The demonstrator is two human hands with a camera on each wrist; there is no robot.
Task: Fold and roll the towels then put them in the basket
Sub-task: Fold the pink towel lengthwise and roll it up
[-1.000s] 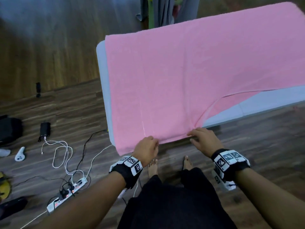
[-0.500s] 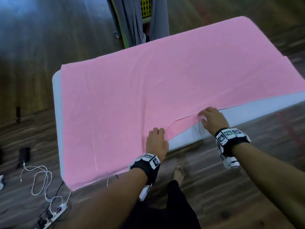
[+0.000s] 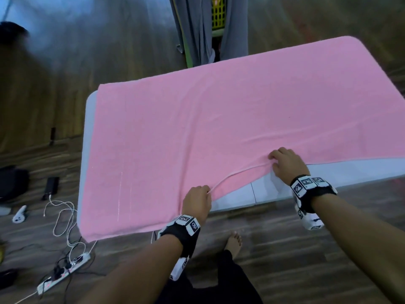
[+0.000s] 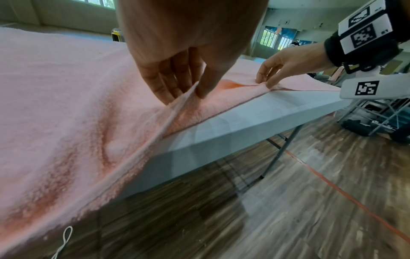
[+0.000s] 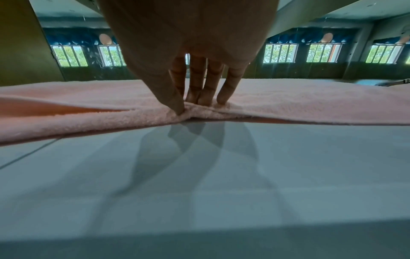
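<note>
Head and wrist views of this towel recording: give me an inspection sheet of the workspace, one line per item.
Surface: white folding table, near strip bare, rest covered.
Job's things: large pink terry towel spread flat, its near-left corner hanging over the edge; yellow plastic lattice basket beyond the far edge, partly hidden by grey cloth.
Clutter: on the table, nothing seen; dark bag and white controller on the floor.
Hands: left hand and right hand each pinch the towel's near hem in their fingers.
Cables: white cord running to a power strip.
Surroundings: wood-plank floor; windows in the wrist views.
</note>
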